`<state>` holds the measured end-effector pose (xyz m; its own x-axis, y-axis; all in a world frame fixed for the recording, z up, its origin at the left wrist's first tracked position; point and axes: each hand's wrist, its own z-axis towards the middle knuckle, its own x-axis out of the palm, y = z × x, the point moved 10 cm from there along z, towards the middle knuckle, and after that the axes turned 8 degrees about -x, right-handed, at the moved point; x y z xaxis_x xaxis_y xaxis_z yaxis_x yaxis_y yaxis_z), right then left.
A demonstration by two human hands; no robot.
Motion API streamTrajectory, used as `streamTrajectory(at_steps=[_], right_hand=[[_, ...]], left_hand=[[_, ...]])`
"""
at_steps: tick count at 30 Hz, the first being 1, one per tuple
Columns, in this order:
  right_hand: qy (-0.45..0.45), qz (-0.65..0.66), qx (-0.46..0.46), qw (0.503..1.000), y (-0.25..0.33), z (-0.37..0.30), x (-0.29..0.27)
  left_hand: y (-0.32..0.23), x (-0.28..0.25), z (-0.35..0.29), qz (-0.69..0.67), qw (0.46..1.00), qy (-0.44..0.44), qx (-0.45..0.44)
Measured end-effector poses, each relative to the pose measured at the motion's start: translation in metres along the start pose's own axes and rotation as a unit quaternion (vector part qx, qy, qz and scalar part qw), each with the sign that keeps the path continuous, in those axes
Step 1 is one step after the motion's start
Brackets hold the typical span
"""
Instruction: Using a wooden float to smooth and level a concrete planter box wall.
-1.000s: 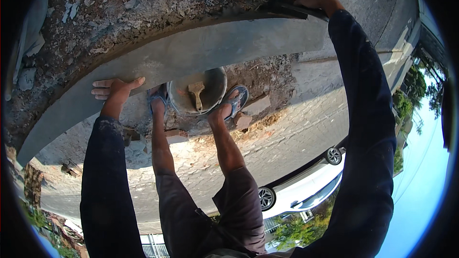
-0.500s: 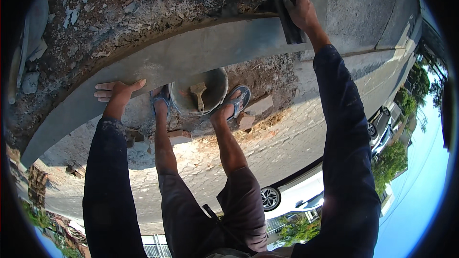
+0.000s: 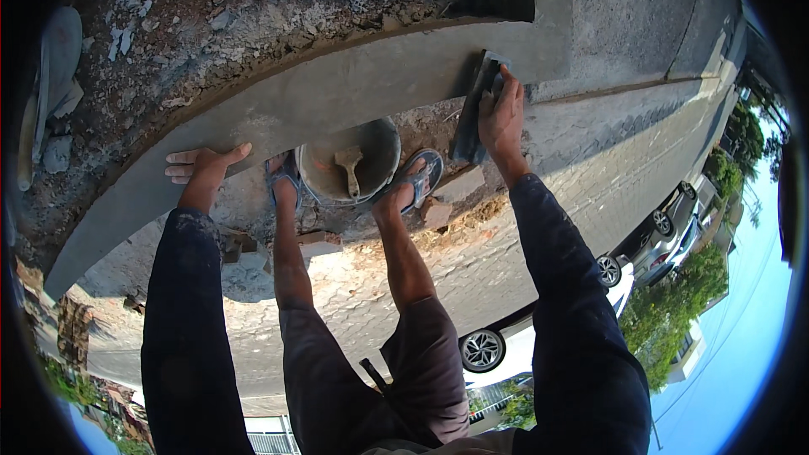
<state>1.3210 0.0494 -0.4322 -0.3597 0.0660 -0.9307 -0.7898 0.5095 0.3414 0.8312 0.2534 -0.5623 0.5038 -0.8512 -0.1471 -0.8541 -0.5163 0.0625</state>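
A curved band of smooth grey mortar, the top of a low wall (image 3: pixel 337 84), sweeps across in front of me. My left hand (image 3: pixel 205 168) lies on its near edge with fingers spread, holding nothing. My right hand (image 3: pixel 504 122) is closed around a long, dark plastering float (image 3: pixel 468 122). The float's far end lies over the wall top; its near end sticks out past the near edge. Between my sandalled feet stands a round bucket (image 3: pixel 390 152), partly covered by the wall. A flat brush (image 3: pixel 349 170) rests inside it.
Rough soil with rubble (image 3: pixel 278 4) fills the far side of the wall. Broken bricks (image 3: pixel 438 212) lie by my right foot. Behind me runs a paved road (image 3: pixel 522 219) with a parked white car (image 3: pixel 506 358). Long tools (image 3: pixel 52 76) lie at far left.
My right hand has drawn the float nearer to me and a little left, from the wall's far right corner to its near edge. My left hand stays in place.
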Motion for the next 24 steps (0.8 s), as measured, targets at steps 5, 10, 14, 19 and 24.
streamTrajectory(at_steps=[5,10,14,19,24], right_hand=[[-0.105,-0.011,0.12,0.987,-0.06,0.083,-0.041],[0.077,0.028,-0.017,0.996,0.055,0.015,0.047],[-0.008,0.052,-0.009,0.999,0.033,0.016,0.008],[-0.087,0.034,0.074,0.993,0.02,0.073,0.0],[0.168,0.074,-0.041,0.982,0.126,-0.013,0.079]], left_hand=[[-0.005,0.013,0.017,0.019,1.0,-0.003,0.009],[0.061,-0.04,0.078,0.011,0.995,-0.093,-0.018],[0.04,-0.009,0.071,0.008,0.999,-0.043,0.0],[-0.011,0.022,0.008,0.007,1.0,-0.006,-0.016],[0.005,-0.001,0.008,-0.018,1.0,0.022,0.009]])
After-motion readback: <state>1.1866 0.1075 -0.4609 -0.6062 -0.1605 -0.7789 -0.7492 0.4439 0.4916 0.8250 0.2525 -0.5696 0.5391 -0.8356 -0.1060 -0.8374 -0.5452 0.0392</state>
